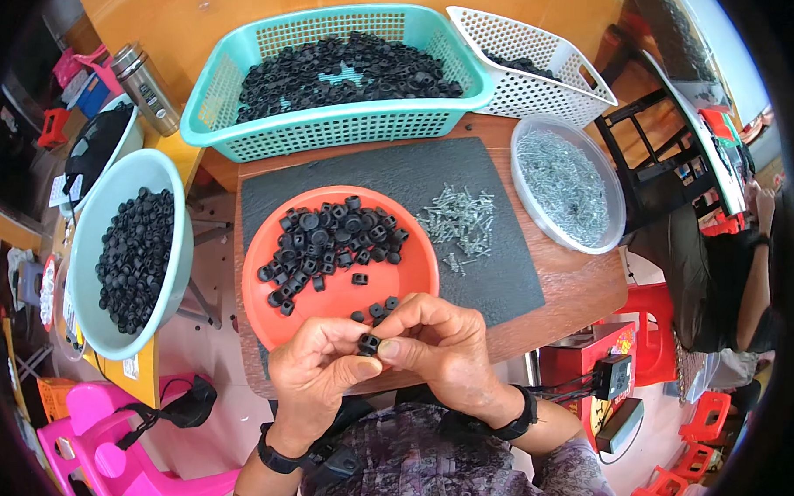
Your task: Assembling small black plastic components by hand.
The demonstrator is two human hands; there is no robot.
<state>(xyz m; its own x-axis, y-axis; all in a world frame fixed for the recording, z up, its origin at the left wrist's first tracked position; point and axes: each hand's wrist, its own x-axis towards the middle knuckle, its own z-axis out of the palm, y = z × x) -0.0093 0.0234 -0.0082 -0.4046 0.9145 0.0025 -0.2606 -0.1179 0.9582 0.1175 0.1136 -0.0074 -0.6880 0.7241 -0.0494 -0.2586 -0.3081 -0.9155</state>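
Between the fingertips of both hands is a small black plastic part [369, 344] with openings in its side. My left hand [318, 368] pinches it from the left, and my right hand [437, 350] pinches it from the right. Both hands are over the near rim of an orange-red bowl [259, 309], where several similar black parts [327, 237] lie heaped toward the far side. A loose pile of small metal screws [457, 219] rests on the dark mat [510, 278], to the right of the bowl.
A turquoise basket [331, 132] of black parts stands at the back, beside a white basket [542, 100]. To the right sits a clear tub [565, 184] of metal pins or screws. A pale green basin [180, 249] and a steel flask [147, 86] are at left. Another person's arm [754, 278] shows far right.
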